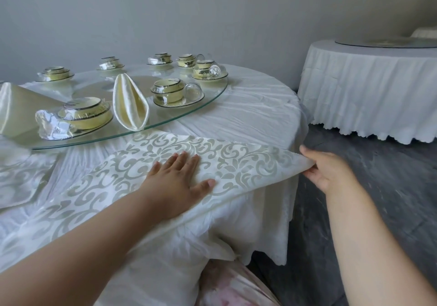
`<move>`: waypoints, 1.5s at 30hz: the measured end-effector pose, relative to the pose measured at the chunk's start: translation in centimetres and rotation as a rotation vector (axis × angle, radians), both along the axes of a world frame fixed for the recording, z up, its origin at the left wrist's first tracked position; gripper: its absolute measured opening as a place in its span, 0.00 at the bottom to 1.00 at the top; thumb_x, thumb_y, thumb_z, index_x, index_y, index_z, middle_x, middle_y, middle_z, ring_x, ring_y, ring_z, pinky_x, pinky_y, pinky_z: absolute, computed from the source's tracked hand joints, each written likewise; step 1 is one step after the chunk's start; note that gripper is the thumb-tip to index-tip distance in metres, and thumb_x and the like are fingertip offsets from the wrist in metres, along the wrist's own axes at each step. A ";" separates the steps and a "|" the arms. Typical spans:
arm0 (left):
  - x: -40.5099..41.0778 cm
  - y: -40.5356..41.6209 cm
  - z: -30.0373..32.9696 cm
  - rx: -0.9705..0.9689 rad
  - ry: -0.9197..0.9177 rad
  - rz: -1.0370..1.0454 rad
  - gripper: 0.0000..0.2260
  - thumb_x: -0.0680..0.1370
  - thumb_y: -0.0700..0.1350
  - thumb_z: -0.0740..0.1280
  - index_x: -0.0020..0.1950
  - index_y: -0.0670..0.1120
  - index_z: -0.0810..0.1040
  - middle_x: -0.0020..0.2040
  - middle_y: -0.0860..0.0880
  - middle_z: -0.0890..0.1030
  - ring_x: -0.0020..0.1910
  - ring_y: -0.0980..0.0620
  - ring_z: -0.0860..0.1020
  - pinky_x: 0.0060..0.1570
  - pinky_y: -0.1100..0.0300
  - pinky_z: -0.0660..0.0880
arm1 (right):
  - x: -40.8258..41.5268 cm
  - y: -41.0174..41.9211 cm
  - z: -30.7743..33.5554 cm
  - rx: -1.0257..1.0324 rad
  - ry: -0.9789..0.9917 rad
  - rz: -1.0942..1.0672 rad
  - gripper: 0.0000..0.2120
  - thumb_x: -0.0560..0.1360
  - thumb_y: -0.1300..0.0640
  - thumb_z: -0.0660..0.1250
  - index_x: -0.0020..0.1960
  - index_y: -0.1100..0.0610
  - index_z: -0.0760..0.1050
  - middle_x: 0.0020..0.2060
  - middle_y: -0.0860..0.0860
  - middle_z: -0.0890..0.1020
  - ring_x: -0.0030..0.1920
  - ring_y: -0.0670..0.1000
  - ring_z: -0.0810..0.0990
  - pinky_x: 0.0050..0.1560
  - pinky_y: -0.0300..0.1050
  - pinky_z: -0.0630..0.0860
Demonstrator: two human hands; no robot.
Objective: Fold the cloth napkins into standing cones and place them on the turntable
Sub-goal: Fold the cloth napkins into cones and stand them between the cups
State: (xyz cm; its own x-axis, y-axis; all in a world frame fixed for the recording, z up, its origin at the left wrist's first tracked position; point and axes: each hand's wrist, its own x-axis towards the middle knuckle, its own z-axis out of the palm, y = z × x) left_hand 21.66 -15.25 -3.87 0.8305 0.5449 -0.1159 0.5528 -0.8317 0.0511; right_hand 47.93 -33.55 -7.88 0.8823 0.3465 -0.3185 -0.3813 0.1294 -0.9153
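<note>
Cream damask napkin (165, 164), scroll-patterned, is pressed flat on the bench (248, 114) by the spread left hand (176, 177); its 3 o'clock corner is pinched by the right hand (328, 168).

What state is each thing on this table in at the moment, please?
White patterned cloth napkin: spread flat, unfolded, right corner lifted.
Left hand: flat, pressing the napkin.
Right hand: pinching the napkin's corner.
Folded cream satin napkin cone: standing upright on the round glass turntable.
Clear glass cup: lying on its side.
</note>
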 end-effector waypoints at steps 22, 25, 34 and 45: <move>-7.6 0.2 -0.7 0.040 -0.072 0.155 0.30 0.79 0.65 0.44 0.78 0.56 0.44 0.79 0.51 0.44 0.78 0.51 0.44 0.75 0.48 0.44 | -15.0 11.4 3.3 -1.012 -1.468 1.127 0.30 0.79 0.35 0.43 0.77 0.41 0.41 0.77 0.41 0.40 0.76 0.43 0.38 0.75 0.47 0.37; -7.7 0.6 -0.7 0.035 -0.079 0.138 0.31 0.78 0.66 0.45 0.78 0.55 0.45 0.79 0.51 0.45 0.78 0.51 0.44 0.75 0.48 0.45 | -15.1 11.3 3.4 -1.046 -1.468 1.140 0.30 0.79 0.35 0.43 0.77 0.41 0.39 0.76 0.41 0.39 0.76 0.43 0.37 0.75 0.48 0.37; -13.2 -0.6 0.7 0.018 -0.222 0.072 0.33 0.75 0.69 0.40 0.78 0.57 0.51 0.79 0.56 0.47 0.77 0.57 0.41 0.75 0.50 0.40 | -19.4 10.8 6.1 -0.960 -1.600 0.975 0.36 0.75 0.32 0.42 0.78 0.46 0.42 0.77 0.42 0.41 0.75 0.43 0.34 0.75 0.50 0.35; -29.0 4.0 2.1 -0.342 -0.479 0.176 0.22 0.73 0.68 0.61 0.49 0.55 0.85 0.51 0.61 0.81 0.54 0.59 0.78 0.54 0.60 0.74 | -32.5 12.4 5.6 -0.320 -1.585 1.382 0.25 0.69 0.32 0.65 0.61 0.43 0.75 0.46 0.40 0.71 0.50 0.39 0.69 0.54 0.36 0.69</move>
